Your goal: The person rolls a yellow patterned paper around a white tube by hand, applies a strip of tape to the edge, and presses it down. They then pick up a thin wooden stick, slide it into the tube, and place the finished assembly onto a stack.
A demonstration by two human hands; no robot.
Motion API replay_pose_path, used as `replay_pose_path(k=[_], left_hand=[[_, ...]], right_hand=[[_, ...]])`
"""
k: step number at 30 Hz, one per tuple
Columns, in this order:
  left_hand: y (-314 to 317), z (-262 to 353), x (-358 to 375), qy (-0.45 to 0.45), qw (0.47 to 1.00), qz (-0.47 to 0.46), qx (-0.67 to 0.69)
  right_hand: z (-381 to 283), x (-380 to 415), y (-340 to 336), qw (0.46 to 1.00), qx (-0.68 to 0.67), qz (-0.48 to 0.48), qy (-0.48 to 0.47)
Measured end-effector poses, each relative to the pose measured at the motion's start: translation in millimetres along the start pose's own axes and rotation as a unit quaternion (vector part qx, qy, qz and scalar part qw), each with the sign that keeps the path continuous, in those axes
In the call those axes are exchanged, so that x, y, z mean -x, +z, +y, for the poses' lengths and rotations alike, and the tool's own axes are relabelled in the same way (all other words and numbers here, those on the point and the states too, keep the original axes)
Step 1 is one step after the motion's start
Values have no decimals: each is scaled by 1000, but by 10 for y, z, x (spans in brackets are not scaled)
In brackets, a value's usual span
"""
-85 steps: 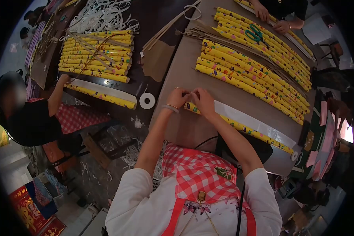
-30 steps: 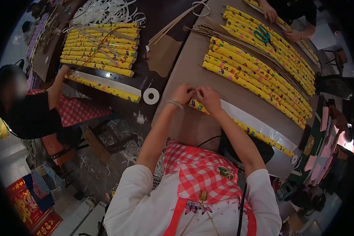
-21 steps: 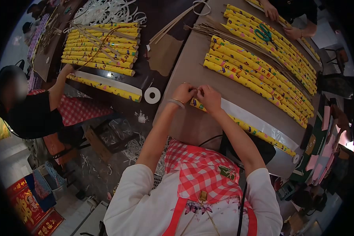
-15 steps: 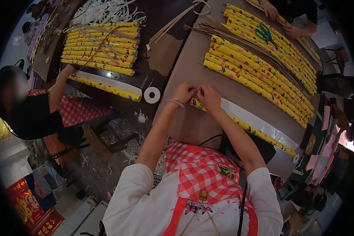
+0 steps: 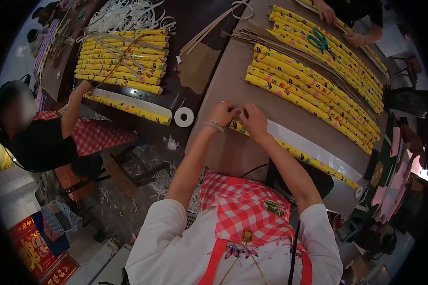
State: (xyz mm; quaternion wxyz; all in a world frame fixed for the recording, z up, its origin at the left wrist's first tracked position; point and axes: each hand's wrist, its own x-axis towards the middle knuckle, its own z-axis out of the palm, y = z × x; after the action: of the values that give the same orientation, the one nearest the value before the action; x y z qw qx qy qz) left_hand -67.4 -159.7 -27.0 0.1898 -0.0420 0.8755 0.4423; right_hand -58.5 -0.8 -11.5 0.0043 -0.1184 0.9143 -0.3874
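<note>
A yellow patterned paper roll [image 5: 302, 156] lies along the near side of the brown table, with a pale sheet edge [image 5: 309, 141] behind it. At the roll's left end my left hand [image 5: 222, 114] and my right hand [image 5: 254, 119] are close together, fingertips bent inward. Both hands have their fingers pinched; whatever is between them is too small to make out. My right hand is over the left end of the roll. A small tape roll [image 5: 358, 192] is at the roll's right end.
Beyond my hands lie bundled yellow rolls [image 5: 309, 97] and green scissors [image 5: 317, 40]. A co-worker's hands [image 5: 354, 39] are at the top right. Another person [image 5: 38, 126] works at the left beside more rolls [image 5: 119, 61]. A white tape roll [image 5: 183, 117] sits on the dark table [image 5: 173, 90].
My hands remain near the roll's left end, with only a slight shift of the fingers. The camera view has moved slightly.
</note>
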Motion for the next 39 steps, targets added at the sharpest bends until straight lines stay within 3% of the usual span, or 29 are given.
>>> replay_pose_path(k=[12, 14, 18, 22, 24, 26, 32, 34, 38, 39], left_hand=[[38, 49, 82, 33, 997, 67, -28], [37, 73, 100, 30, 997, 70, -21], [51, 61, 97, 14, 997, 69, -1], [53, 64, 95, 35, 996, 76, -34], [77, 60, 96, 5, 996, 83, -25], [77, 82, 106, 13, 996, 83, -27], [112, 4, 65, 32, 994, 86, -58], [98, 50, 84, 32, 992, 98, -68], [49, 189, 145, 11, 993, 75, -95], [57, 263, 200, 6, 995, 99, -25]], right_hand=[[211, 367, -497, 997, 72, -4, 26], [218, 467, -753, 994, 32, -14, 101], [475, 782, -1182, 991, 82, 12, 104], [836, 1173, -1636, 974, 150, -5, 171], [959, 1318, -1840, 967, 161, 3, 196], [1041, 1437, -2081, 933, 192, -9, 303], [1680, 2071, -2761, 883, 295, 34, 364], [1768, 2261, -2976, 879, 319, 34, 352], [1626, 2208, -2911, 922, 250, 135, 261], [1489, 2082, -2807, 935, 206, 137, 254]])
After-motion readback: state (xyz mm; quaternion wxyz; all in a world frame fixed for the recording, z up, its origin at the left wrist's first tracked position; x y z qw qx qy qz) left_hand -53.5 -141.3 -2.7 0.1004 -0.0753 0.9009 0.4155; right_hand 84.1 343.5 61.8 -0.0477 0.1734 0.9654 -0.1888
